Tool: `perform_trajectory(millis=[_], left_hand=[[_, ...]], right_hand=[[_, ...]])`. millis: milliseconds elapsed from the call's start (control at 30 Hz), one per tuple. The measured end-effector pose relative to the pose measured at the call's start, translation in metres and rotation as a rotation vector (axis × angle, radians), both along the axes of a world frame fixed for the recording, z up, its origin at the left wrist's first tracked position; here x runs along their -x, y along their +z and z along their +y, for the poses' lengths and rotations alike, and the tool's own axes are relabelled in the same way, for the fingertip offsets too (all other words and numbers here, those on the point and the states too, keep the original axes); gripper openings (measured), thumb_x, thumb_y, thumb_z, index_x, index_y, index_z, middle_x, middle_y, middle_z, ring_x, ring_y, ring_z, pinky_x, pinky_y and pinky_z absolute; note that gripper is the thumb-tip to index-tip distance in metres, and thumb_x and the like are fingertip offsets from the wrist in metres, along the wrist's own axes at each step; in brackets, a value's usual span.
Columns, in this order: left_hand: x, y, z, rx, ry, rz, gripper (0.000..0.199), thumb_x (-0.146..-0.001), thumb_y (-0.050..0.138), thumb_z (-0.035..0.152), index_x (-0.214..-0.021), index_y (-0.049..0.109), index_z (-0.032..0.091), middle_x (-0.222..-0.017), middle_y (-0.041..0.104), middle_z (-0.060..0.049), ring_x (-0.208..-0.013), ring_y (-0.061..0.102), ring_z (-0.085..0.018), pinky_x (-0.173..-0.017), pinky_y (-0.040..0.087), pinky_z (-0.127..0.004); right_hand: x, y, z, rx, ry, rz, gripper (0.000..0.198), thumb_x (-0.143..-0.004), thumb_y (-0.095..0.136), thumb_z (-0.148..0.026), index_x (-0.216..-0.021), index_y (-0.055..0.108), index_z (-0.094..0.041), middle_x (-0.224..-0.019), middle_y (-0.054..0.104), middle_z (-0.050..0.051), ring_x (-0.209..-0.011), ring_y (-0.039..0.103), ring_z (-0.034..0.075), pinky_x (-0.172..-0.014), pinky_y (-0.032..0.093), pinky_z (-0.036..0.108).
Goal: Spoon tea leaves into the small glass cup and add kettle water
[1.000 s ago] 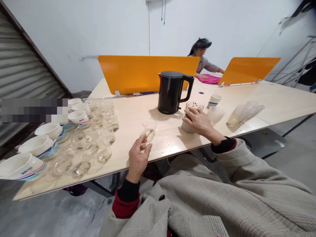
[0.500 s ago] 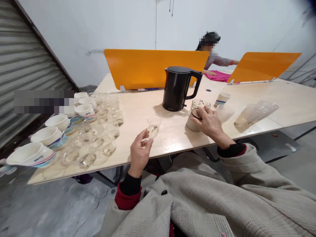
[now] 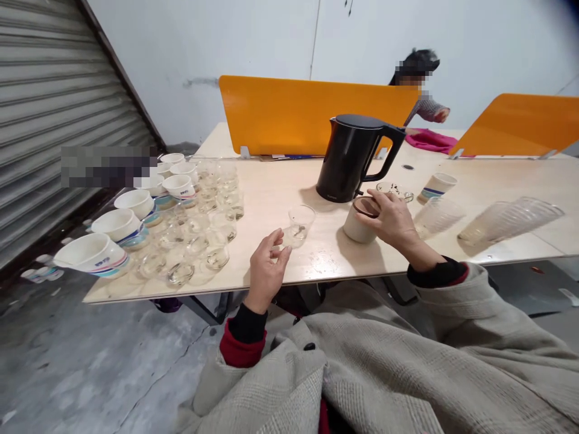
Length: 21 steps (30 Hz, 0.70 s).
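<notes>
My left hand (image 3: 268, 265) has its thumb and fingers apart, just left of a clear plastic cup (image 3: 302, 224). Dark tea leaves lie in the bottom of that cup, which stands upright on the table. With my right hand (image 3: 391, 220) I grip the rim of a beige mug (image 3: 358, 228) with a brown inside; what it contains is hard to see. Behind my right hand is a clear glass cup (image 3: 392, 189) holding dark leaves, partly hidden. A black electric kettle (image 3: 344, 163) stands behind the mug.
On the left are rows of clear cups (image 3: 196, 241) with leaves and several white paper cups (image 3: 115, 224). Stacked clear cups (image 3: 511, 223) lie at right, near a paper cup (image 3: 438, 187). Orange dividers (image 3: 280, 117) cross the table; a person (image 3: 418, 66) is beyond, near pink cloth (image 3: 432, 141).
My view has turned slightly left. My right hand and the mug have shifted a little left, closer to the clear cup. The person behind the divider has raised an arm.
</notes>
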<state>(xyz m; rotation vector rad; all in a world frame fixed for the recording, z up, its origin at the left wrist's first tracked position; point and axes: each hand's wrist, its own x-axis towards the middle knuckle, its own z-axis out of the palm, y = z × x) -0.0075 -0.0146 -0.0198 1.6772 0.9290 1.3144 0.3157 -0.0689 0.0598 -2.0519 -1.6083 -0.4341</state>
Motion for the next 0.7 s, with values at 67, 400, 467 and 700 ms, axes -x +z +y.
perform_trajectory(millis=[67, 400, 467, 700], left_hand=[[0.001, -0.001, -0.001, 0.004, -0.006, -0.004, 0.043, -0.094, 0.072, 0.037, -0.134, 0.07, 0.02, -0.131, 0.076, -0.015, -0.114, 0.075, -0.026, -0.087, 0.064, -0.036], [0.003, 0.003, -0.005, -0.012, -0.021, 0.027, 0.041, -0.096, 0.071, 0.038, -0.133, 0.07, 0.021, -0.131, 0.075, -0.013, -0.116, 0.073, -0.025, -0.088, 0.063, -0.035], [0.003, 0.004, -0.006, -0.013, -0.02, 0.039, 0.041, -0.097, 0.07, 0.039, -0.133, 0.07, 0.021, -0.131, 0.076, -0.013, -0.116, 0.073, -0.025, -0.088, 0.063, -0.035], [0.003, 0.003, -0.007, -0.041, -0.01, 0.095, 0.04, -0.097, 0.07, 0.038, -0.134, 0.07, 0.022, -0.13, 0.076, -0.012, -0.115, 0.074, -0.024, -0.09, 0.062, -0.035]], right_hand=[[0.003, -0.001, 0.005, 0.002, 0.02, 0.004, 0.066, -0.087, 0.07, -0.049, -0.144, 0.065, -0.017, -0.125, 0.068, 0.022, -0.119, 0.061, 0.043, -0.106, 0.049, 0.059], [0.004, -0.003, -0.006, 0.136, 0.036, -0.074, 0.071, -0.093, 0.063, -0.063, -0.149, 0.061, -0.019, -0.152, 0.054, 0.024, -0.14, 0.047, 0.048, -0.115, 0.041, 0.064], [0.005, 0.0, -0.004, 0.157, 0.058, -0.083, 0.078, -0.094, 0.06, -0.067, -0.156, 0.055, -0.02, -0.158, 0.05, 0.024, -0.145, 0.045, 0.048, -0.117, 0.038, 0.065], [0.006, 0.004, -0.003, 0.244, 0.166, -0.054, 0.079, -0.099, 0.053, -0.068, -0.163, 0.047, -0.02, -0.156, 0.052, 0.021, -0.141, 0.052, 0.043, -0.118, 0.044, 0.059]])
